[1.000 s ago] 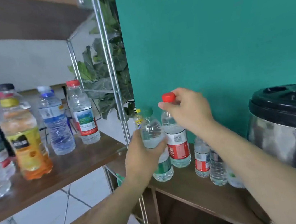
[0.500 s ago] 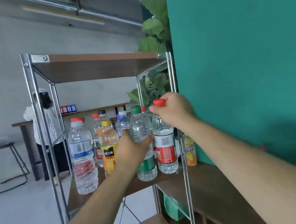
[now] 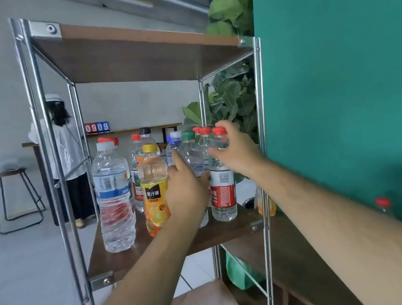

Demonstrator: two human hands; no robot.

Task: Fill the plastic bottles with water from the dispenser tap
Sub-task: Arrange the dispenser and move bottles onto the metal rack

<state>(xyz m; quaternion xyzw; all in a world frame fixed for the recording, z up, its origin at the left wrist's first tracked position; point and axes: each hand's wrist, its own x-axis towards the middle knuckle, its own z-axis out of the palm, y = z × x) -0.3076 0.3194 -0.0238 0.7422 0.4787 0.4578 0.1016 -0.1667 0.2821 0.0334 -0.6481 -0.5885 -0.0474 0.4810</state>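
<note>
Two clear plastic bottles stand upright on the shelf [image 3: 122, 260], right of the juice bottle [image 3: 153, 189]: a green-capped bottle [image 3: 190, 151] and a red-capped bottle [image 3: 222, 188] with a red label. My left hand [image 3: 187, 190] hides the green-capped one's lower half, index finger straight; whether that grip clasps it I cannot tell. My right hand [image 3: 236, 150], blurred, hovers by the red cap, its grip loose and spread.

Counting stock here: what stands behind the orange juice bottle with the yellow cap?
Behind the orange juice bottle stand a red-capped bottle and a black-capped bottle, tops showing. The juice bottle covers most of the black-capped one's body, so its fill level cannot be seen.
</note>
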